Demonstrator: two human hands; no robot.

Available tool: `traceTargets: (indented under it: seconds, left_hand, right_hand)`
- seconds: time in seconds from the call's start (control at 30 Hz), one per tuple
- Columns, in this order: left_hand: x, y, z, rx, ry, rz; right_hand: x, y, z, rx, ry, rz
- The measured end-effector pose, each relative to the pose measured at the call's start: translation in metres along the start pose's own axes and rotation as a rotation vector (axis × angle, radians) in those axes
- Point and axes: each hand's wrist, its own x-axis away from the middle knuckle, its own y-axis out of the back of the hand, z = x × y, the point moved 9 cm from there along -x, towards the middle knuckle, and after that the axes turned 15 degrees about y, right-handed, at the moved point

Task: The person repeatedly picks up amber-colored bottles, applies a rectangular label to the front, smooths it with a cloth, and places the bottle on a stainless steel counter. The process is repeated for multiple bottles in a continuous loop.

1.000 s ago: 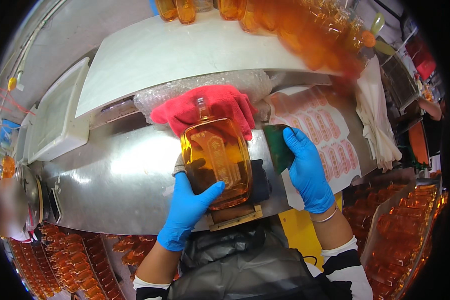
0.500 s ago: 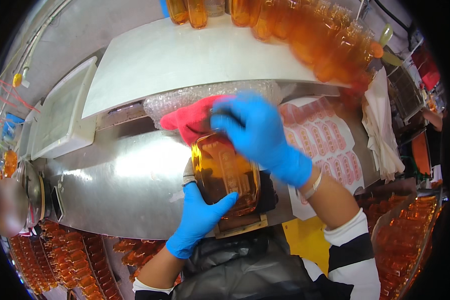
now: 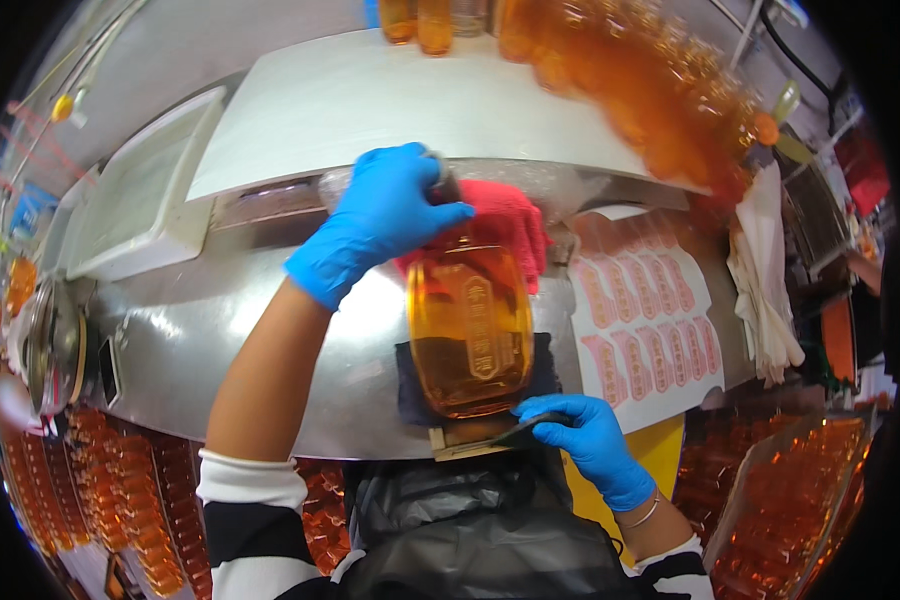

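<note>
A flat amber glass bottle (image 3: 470, 335), with a long raised panel on its face, lies with its base toward me. Its neck end is over a red cloth (image 3: 505, 215). My left hand (image 3: 375, 215), in a blue glove, is closed around the neck end, partly hiding a dark, blurred top. My right hand (image 3: 595, 455), also gloved in blue, is beside the bottle's base and pinches a thin dark flat piece (image 3: 518, 433), whose kind I cannot make out. Beneath the bottle are a dark cloth (image 3: 410, 385) and a small wooden block (image 3: 460, 450).
Sheets of pink labels (image 3: 640, 320) lie right of the bottle on the metal table (image 3: 210, 380). Behind stands a white raised board (image 3: 400, 110) with several amber bottles (image 3: 610, 70). A white tray (image 3: 155, 200) is at left. Crates of amber bottles (image 3: 800, 500) flank me below.
My left hand has gone from the bottle's lower side to its neck end. My right hand has left the neck and come down beside the base, now with the dark flat piece.
</note>
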Motion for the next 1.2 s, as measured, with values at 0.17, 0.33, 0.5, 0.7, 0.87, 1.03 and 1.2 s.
traceTargets:
  seconds: [0.17, 0.33, 0.5, 0.7, 0.87, 1.03, 1.2]
  left_hand:
    - [0.045, 0.019, -0.002, 0.429, -0.024, -0.109]
    - [0.198, 0.099, 0.008, 0.842, 0.154, -0.388]
    - [0.375, 0.184, 0.020, 0.693, 0.133, -0.939]
    - [0.567, 0.266, 0.027, -0.029, 0.754, -1.427]
    - [0.748, 0.245, 0.121, -0.328, 1.257, -1.667]
    - [0.926, 0.186, 0.235, -0.642, 1.651, -1.589]
    - [1.079, 0.078, 0.322, -0.758, 2.020, -1.432]
  right_hand:
    - [0.006, -0.017, -0.020, -0.477, -0.096, 0.078]
    - [-0.019, -0.023, -0.022, -0.271, 0.048, 0.256]
    - [-0.057, -0.133, 0.001, -0.174, -0.067, 0.494]
    - [-0.087, -0.136, 0.000, 0.343, 0.227, 0.423]
    - [-0.124, -0.077, -0.018, 0.149, 0.001, 0.320]
    - [-0.140, -0.016, 0.027, -0.504, 0.003, 0.623]
    - [-0.139, 0.079, 0.063, 1.429, 0.643, 0.142]
